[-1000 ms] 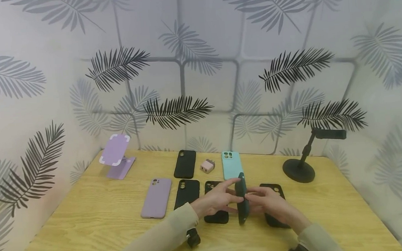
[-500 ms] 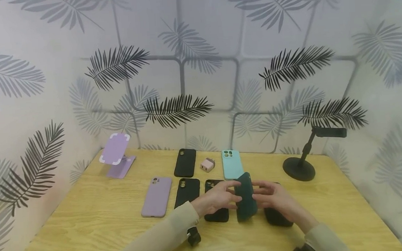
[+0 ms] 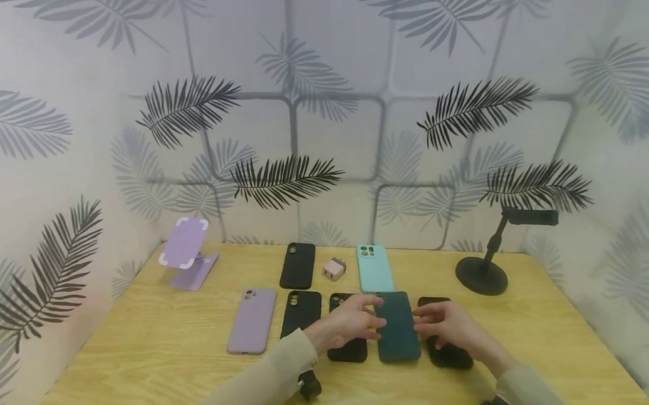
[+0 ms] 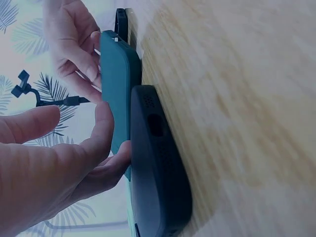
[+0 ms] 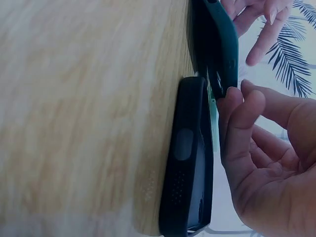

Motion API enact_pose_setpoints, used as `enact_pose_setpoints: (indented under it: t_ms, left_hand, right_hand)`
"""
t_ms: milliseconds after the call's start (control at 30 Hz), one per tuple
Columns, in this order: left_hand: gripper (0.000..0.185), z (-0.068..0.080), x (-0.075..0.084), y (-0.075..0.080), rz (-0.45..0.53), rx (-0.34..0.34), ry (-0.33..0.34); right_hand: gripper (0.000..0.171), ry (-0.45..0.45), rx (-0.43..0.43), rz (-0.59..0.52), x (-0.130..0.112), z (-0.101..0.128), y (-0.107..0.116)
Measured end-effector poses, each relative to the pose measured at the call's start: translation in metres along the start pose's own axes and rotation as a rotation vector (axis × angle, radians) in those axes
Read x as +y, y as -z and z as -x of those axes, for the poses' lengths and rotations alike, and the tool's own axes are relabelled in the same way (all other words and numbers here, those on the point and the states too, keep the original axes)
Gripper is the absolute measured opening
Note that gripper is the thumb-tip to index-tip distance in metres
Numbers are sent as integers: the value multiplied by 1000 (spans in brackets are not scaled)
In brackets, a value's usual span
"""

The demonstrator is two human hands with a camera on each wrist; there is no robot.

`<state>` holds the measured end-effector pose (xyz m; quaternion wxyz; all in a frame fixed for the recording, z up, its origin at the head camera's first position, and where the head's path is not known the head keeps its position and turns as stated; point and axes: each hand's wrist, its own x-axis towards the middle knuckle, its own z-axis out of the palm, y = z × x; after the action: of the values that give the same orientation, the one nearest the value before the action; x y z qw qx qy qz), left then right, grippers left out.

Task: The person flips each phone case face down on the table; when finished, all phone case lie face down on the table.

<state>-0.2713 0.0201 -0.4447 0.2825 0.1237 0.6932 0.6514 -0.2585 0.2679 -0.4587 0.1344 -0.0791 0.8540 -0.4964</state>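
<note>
A dark teal phone case (image 3: pixel 398 329) lies back side up between the two hands, low over the table, its dark underside showing in the right wrist view. My right hand (image 3: pixel 452 325) pinches its right edge with the fingertips (image 5: pixel 232 96). My left hand (image 3: pixel 346 321) is at its left edge with loosely spread fingers, the thumb (image 4: pixel 44 118) held away from the case. Below the left hand is a black phone case (image 3: pixel 348 350); a second black phone case (image 3: pixel 450 353), hollow side up, lies under the right hand. Both are partly covered.
Behind the teal case lies a light blue phone case (image 3: pixel 374 268), beside a pink charger (image 3: pixel 335 269). Further left are two black cases (image 3: pixel 297 265) and a lilac case (image 3: pixel 252 320). A lilac stand (image 3: pixel 186 246) and a black stand (image 3: pixel 482 273) flank them near the wall.
The teal case has turned from standing on edge to lying nearly flat, back side up. My right hand has shifted slightly right with its edge; my left hand has stayed about the same.
</note>
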Motion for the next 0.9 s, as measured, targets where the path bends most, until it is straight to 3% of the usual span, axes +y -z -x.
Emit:
enact_pose_setpoints:
  t_ms: [567, 733, 900]
  left_hand:
    - [51, 6, -1, 4, -26, -11, -7]
    - [49, 4, -1, 5, -67, -3, -37]
    - [43, -6, 0, 0, -109, 5, -108]
  right_hand:
    - [46, 3, -116, -37, 1, -1, 0]
    - [48, 42, -136, -63, 2, -2, 6]
    - [52, 96, -137, -91, 6, -1, 17]
